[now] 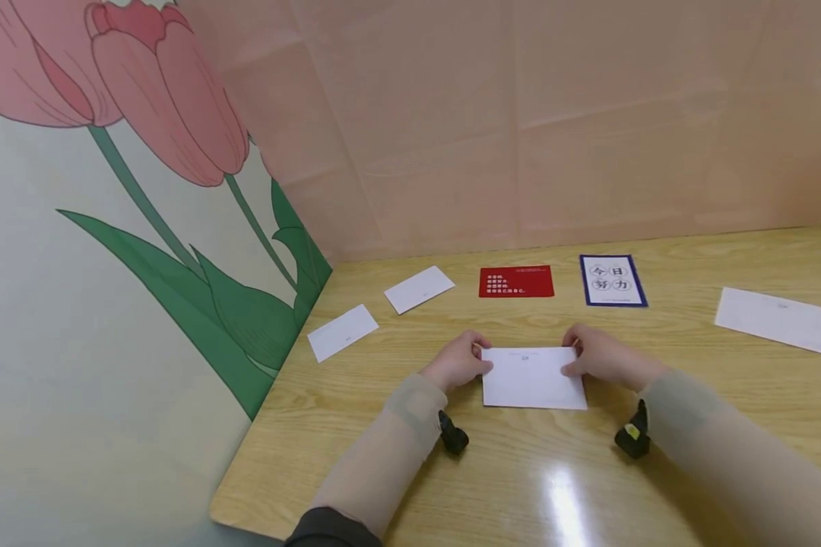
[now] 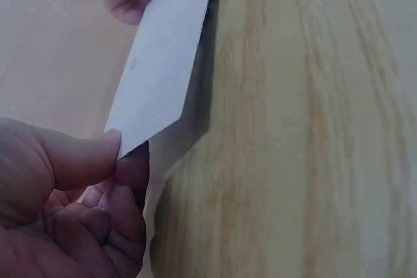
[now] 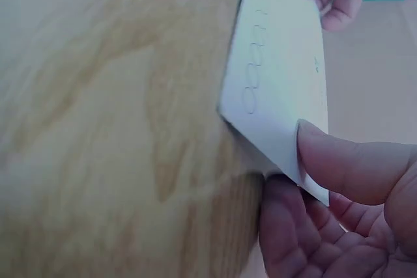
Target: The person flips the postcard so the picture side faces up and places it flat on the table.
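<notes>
Both hands hold a white card (image 1: pixel 535 386) by its two short ends, close above the wooden table. My left hand (image 1: pixel 457 360) pinches its left end, thumb on top and fingers curled beneath. At the other end, my right hand (image 1: pixel 607 357) grips it the same way. The right wrist view shows a row of small looped outlines on the card (image 3: pixel 277 76). From the left wrist, the card (image 2: pixel 163 63) tilts, with its near edge raised off the wood and a shadow under it.
Behind the hands lie a red card (image 1: pixel 516 282) with white writing and a blue-bordered card (image 1: pixel 613 280). Two white cards (image 1: pixel 420 289) lie to the left, and a longer white paper (image 1: pixel 780 315) to the right. A pink-covered wall (image 1: pixel 520 129) backs the table (image 1: pixel 356 441).
</notes>
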Demonstrator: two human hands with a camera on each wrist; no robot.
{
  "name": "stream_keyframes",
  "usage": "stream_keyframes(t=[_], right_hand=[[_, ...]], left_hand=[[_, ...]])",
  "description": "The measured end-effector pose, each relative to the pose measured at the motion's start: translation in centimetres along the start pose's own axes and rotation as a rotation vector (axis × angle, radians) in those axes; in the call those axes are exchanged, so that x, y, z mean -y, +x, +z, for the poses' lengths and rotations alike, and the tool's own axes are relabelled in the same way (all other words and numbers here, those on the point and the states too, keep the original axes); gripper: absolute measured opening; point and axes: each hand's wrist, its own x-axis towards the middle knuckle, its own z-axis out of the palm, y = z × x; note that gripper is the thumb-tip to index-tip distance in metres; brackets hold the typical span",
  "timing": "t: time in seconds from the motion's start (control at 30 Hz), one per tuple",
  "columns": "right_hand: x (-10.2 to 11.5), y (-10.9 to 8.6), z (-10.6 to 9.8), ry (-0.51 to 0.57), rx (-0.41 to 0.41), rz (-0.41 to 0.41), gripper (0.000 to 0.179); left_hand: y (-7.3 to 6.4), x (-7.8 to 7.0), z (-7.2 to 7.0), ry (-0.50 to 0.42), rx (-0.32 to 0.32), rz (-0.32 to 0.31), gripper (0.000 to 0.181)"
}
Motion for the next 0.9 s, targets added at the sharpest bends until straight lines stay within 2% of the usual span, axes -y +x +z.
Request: stream_keyframes(t=[0.3,0.63,0.9], right_hand=[[-0.4,-0.4,-0.9,0.203,0.018,0.002,0.058],[-0.4,-1.4,-1.9,0.415,0.066,-0.002,0.074],[0.0,-1.7,-2.4,0.452,0.053,-0.014,0.083]], left_hand=[[0.2,-0.2,0.0,-0.159,-0.011,0.046,0.025],[0.2,-0.9,-0.3,-0.203,-0.064,0.080,0.023],[0.1,-1.2,-0.1,-0.314,-0.115,0.069,0.029]])
